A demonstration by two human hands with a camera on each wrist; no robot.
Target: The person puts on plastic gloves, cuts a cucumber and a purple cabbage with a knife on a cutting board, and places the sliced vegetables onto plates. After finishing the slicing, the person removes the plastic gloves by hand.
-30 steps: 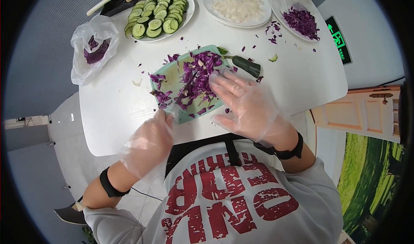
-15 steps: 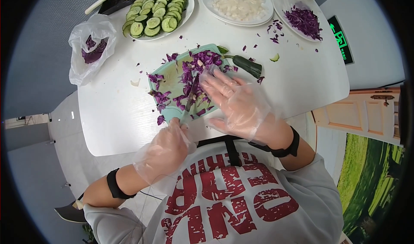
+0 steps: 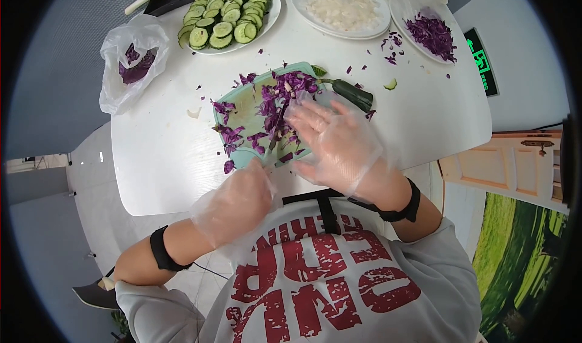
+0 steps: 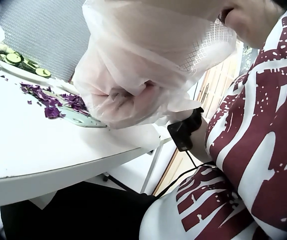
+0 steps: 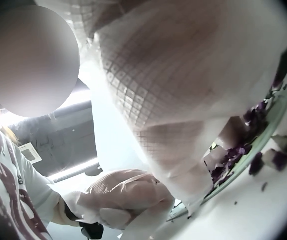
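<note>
My left hand (image 3: 239, 197), in a clear plastic glove, grips the handle of a knife (image 3: 274, 138) at the near edge of the green cutting board (image 3: 242, 109). The blade points away from me among chopped purple cabbage (image 3: 285, 88), partly hidden by it. My gloved right hand (image 3: 342, 143) lies palm down with fingers extended over the board's right side, fingertips at the cabbage beside the blade. In the left wrist view the left hand (image 4: 128, 95) is curled, the knife hidden. The right hand (image 5: 193, 85) fills the right wrist view.
A dark green cucumber piece (image 3: 353, 94) lies right of the board. Behind stand plates of cucumber slices (image 3: 224, 24), white chopped pieces (image 3: 345, 9) and shredded purple cabbage (image 3: 431, 36). A plastic bag (image 3: 112, 64) with purple cabbage sits at the left. Scraps dot the white table (image 3: 163, 149).
My left hand has moved right with the knife, the blade now nearer the right fingers. The right hand shifted slightly left over the cabbage, its fingers still extended.
</note>
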